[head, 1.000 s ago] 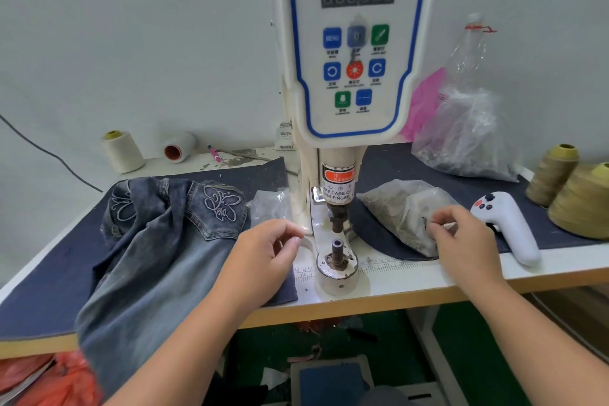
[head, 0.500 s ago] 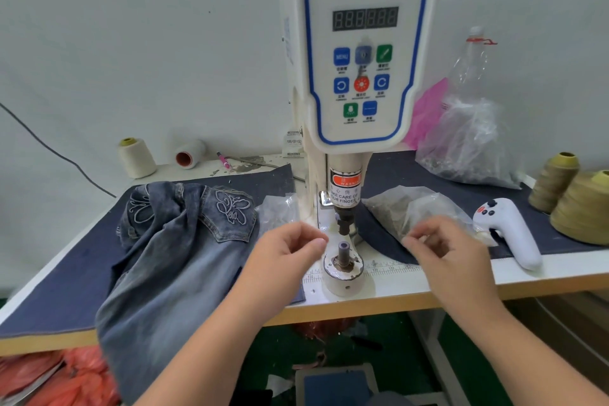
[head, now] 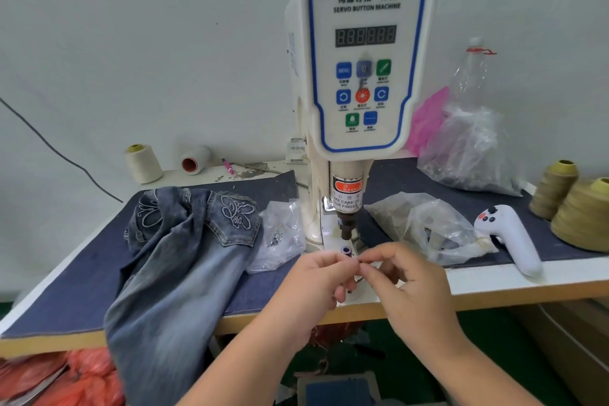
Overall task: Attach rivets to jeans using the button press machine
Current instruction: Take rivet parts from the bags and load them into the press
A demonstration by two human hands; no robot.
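A rivet, too small to make out clearly, seems to sit where the two hands meet, just in front of the machine's lower post (head: pixel 346 250). The left hand (head: pixel 321 277) and the right hand (head: pixel 400 277) touch fingertip to fingertip, each pinched shut around that spot; which hand actually carries the piece I cannot tell. The post stands upright right behind the fingertips, its long axis vertical, directly under the dark punch (head: pixel 346 227) of the button machine (head: pixel 365 59). So the coming move is probably a short reach away from the body, then down onto the post. Both hands are about equally near it.

The jeans (head: pixel 184 250) lie left of the machine, apart from the hands, with two embroidered pockets showing and the legs hanging over the table edge (head: pixel 494 298); the left hand is nearer to them.

Counted: one machine, one pair of jeans, three clear bags (one small bag (head: pixel 280 234) left of the post, one larger bag (head: pixel 428 227) to its right, one at the back), four thread cones, one white handheld controller (head: pixel 509 237).
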